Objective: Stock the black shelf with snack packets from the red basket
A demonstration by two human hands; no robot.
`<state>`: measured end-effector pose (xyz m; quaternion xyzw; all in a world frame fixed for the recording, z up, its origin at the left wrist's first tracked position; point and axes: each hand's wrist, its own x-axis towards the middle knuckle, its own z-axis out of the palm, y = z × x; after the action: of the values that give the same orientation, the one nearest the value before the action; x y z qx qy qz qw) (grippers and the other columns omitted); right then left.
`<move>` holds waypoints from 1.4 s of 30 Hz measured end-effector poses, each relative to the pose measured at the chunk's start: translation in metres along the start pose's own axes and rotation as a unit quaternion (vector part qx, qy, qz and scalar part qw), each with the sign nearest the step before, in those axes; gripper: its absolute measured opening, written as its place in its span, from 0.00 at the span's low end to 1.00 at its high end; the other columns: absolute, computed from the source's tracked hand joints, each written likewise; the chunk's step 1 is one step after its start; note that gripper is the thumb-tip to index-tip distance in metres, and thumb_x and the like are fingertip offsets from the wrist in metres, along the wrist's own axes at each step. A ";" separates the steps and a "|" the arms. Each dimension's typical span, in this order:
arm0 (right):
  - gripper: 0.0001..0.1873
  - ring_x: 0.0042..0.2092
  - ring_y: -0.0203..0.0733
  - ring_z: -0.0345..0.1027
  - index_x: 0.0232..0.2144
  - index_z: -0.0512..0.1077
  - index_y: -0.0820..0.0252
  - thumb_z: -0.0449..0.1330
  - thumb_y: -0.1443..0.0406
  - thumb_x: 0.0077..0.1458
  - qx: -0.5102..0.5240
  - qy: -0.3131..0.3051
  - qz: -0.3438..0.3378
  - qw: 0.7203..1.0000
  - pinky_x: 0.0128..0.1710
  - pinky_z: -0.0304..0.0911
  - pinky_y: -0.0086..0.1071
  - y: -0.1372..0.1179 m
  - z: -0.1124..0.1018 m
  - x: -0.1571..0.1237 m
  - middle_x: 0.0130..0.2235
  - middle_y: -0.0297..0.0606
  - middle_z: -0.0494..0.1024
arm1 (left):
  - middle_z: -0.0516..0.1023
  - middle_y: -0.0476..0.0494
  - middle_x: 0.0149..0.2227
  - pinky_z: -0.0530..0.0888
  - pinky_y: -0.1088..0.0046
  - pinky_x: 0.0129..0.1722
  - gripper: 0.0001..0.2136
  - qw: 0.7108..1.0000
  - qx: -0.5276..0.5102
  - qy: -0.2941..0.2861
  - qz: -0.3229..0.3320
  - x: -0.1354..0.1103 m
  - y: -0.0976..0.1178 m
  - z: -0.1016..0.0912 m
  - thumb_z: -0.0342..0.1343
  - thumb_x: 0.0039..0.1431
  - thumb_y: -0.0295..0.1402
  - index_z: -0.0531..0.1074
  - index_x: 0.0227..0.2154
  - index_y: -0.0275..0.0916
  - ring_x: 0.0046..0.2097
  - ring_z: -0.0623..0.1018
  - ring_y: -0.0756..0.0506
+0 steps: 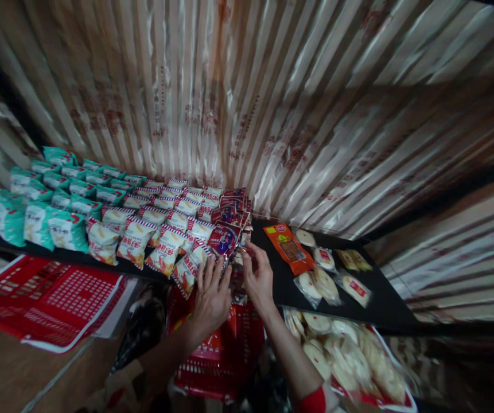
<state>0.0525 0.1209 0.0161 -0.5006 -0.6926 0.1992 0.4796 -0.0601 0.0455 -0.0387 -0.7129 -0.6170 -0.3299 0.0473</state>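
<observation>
My left hand [211, 295] and my right hand [259, 276] reach together to the front edge of a black shelf [384, 307]. Both close their fingers on a clear-wrapped snack packet [233, 265] between them, just below a row of dark red snack packets [226, 235]. Left of these lie rows of white, red and blue snack bags [167, 248], and further left teal snack bags [66, 228]. An orange packet [290, 248] lies just right of my right hand.
Clear packets of round pale cakes [319, 282] lie on the shelf's right part. A red shopping basket [225, 358] sits below my hands. A bag of more pale cakes [354, 361] rests at the lower right. Red baskets [53, 295] stand at the lower left. Striped plastic sheeting [272, 103] hangs behind.
</observation>
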 end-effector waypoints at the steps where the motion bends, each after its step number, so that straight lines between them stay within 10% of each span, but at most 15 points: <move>1: 0.16 0.46 0.43 0.67 0.45 0.69 0.59 0.50 0.59 0.58 0.010 -0.002 0.001 1.000 0.48 0.63 0.41 -0.004 0.000 -0.010 0.44 0.43 0.73 | 0.55 0.36 0.63 0.52 0.46 0.60 0.22 1.000 -0.004 0.008 -0.001 -0.006 -0.003 -0.003 0.47 0.58 0.28 0.60 0.57 0.36 0.66 0.47 0.36; 11: 0.16 0.42 0.42 0.73 0.46 0.70 0.56 0.51 0.61 0.58 0.098 -0.172 0.074 0.977 0.45 0.68 0.38 -0.024 0.027 -0.090 0.46 0.41 0.76 | 0.54 0.30 0.62 0.59 0.50 0.59 0.20 0.994 -0.054 0.066 -0.074 -0.066 -0.050 -0.019 0.41 0.58 0.22 0.60 0.54 0.30 0.65 0.48 0.37; 18: 0.20 0.48 0.44 0.70 0.51 0.68 0.52 0.52 0.60 0.56 0.098 -0.176 0.096 0.975 0.48 0.66 0.41 -0.023 0.052 -0.081 0.51 0.39 0.73 | 0.61 0.33 0.59 0.65 0.57 0.57 0.20 0.983 -0.113 0.034 -0.141 -0.078 -0.062 -0.024 0.40 0.59 0.24 0.61 0.55 0.34 0.60 0.63 0.41; 42: 0.25 0.58 0.46 0.59 0.54 0.65 0.58 0.54 0.64 0.52 -0.001 -0.178 0.039 0.983 0.58 0.55 0.45 -0.032 0.088 -0.081 0.56 0.44 0.68 | 0.66 0.34 0.56 0.66 0.60 0.57 0.24 0.968 -0.210 0.026 -0.134 -0.074 -0.081 0.001 0.42 0.54 0.21 0.61 0.55 0.35 0.59 0.65 0.44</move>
<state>-0.0360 0.0538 -0.0377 -0.4844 -0.7469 0.3030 0.3403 -0.1344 0.0019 -0.1064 -0.6088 -0.6225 -0.4739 -0.1317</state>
